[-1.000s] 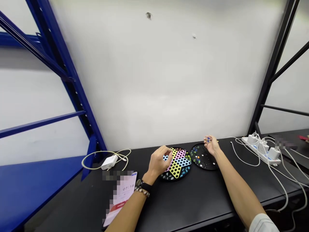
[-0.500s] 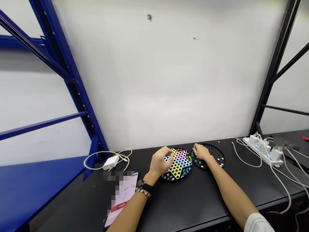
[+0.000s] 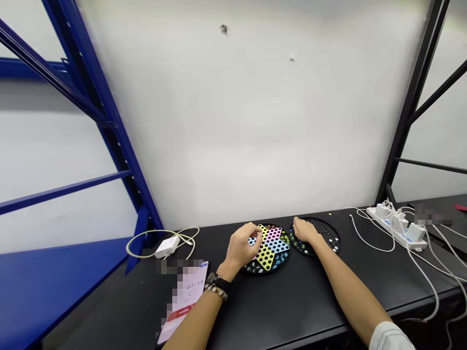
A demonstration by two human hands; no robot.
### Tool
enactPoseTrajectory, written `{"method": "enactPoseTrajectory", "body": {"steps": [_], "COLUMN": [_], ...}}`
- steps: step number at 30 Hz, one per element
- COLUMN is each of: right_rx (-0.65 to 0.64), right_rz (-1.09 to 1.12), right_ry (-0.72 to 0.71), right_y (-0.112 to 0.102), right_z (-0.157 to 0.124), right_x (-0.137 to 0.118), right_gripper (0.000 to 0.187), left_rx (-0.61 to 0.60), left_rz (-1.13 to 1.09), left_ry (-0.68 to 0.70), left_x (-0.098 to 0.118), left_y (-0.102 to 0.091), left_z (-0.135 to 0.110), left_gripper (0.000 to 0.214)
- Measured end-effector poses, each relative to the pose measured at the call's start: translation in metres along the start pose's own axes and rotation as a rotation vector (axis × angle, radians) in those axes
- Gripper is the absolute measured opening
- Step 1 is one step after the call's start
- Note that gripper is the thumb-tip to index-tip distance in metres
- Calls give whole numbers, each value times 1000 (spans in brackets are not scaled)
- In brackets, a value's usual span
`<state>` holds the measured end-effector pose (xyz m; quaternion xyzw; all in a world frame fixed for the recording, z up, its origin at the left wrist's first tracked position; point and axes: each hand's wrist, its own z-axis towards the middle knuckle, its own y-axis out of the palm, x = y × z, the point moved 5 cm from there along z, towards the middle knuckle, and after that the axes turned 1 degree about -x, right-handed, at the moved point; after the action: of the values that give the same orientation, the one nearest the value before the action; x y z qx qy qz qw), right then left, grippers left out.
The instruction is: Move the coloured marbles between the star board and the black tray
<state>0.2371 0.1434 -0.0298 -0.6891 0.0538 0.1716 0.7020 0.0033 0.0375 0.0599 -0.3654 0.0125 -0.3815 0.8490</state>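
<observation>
A round black Chinese checkers board with a yellow, pink and blue star [image 3: 268, 256] lies on the table, and coloured marbles [image 3: 280, 261] sit in the sections around the star. Over its left side my left hand [image 3: 241, 245] is curled, thumb and fingertips together; whatever they may hold is too small to make out. To the right is a second round black holed board [image 3: 323, 238] with white marbles [image 3: 333, 243] at its right and green ones at its left. My right hand [image 3: 305, 230] reaches onto its back left part, fingers bent together, their tips partly hidden.
A phone [image 3: 189, 291] showing a timer lies beside my left forearm. Behind it are a white adapter [image 3: 168, 246] and a looped cable. A white power strip [image 3: 396, 228] with plugs and trailing cables is at the right. The white wall [image 3: 255, 160] stands directly behind the boards.
The view has shifted very slightly. My right fingers have moved a little over the second board, while my left hand keeps its curled pose. The phone timer has advanced one second.
</observation>
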Motion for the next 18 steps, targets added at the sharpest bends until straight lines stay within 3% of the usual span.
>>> {"method": "enactPoseTrajectory", "body": {"steps": [2,7,11,15,18], "right_rx": [47,166,120,38,94], "right_rz": [196,1154,1405,1717,1531], "right_ry": [45,190,186,210,217], "right_y": [-2,-14,-26,-22,-17], "right_z": [4,9,6,4,5], "right_x": [8,30,35,35,34], "right_gripper": [20,14,15,14,20], "left_rx": [-1,2,0,2,-6], "left_rz": [2,9,14,21,17], "left_ry": [2,13,20,23,12], "left_x": [-1,-1,-1,-1,-2], "left_y": [0,0,0,-1,0], "left_z": [0,0,1,1,0], "left_gripper": [16,16,17,16,17]}}
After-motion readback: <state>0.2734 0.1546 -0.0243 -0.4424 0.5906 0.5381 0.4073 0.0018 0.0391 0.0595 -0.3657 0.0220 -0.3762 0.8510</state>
